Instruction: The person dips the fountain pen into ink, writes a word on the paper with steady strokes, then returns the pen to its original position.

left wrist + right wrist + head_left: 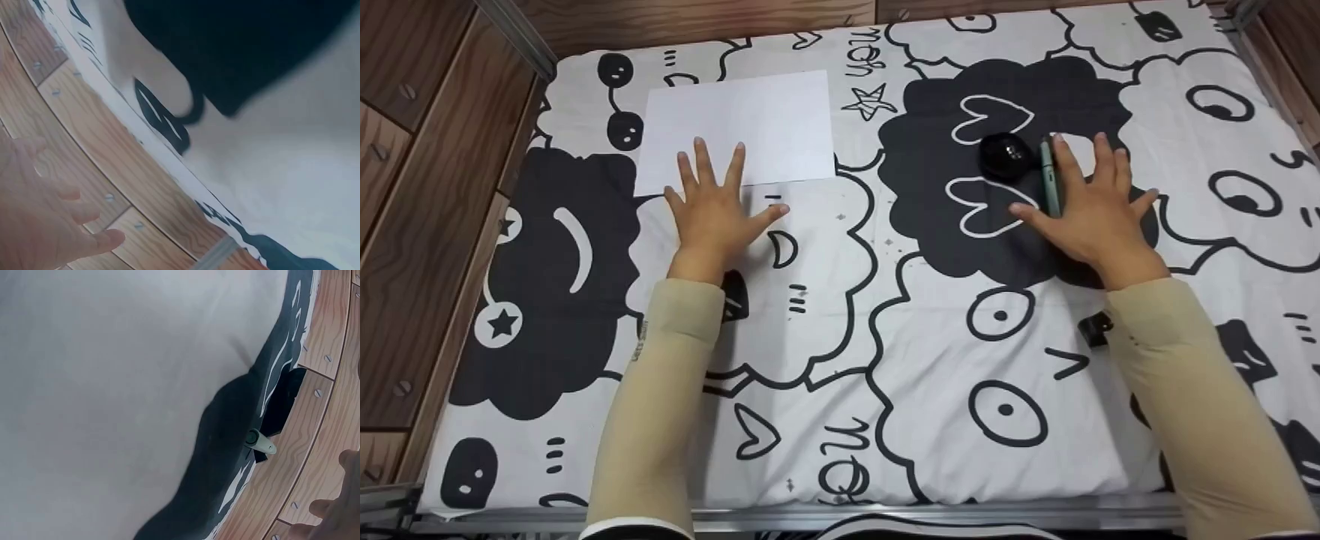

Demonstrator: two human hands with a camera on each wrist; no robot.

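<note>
In the head view a sheet of white paper lies on the far left part of the printed cloth. My left hand is palm down with fingers spread, its longer fingertips overlapping the paper's near edge. On the right, my right hand also has spread fingers and holds nothing. Just left of its index finger lies a slim green pen, also seen end-on in the right wrist view as a pen. Beside the pen is a glossy black rounded object; its kind is unclear.
A white cloth with black cartoon prints covers the table. Wood-patterned panels stand at the left and back, with metal rails along the frame. A small black device sits at the right wrist.
</note>
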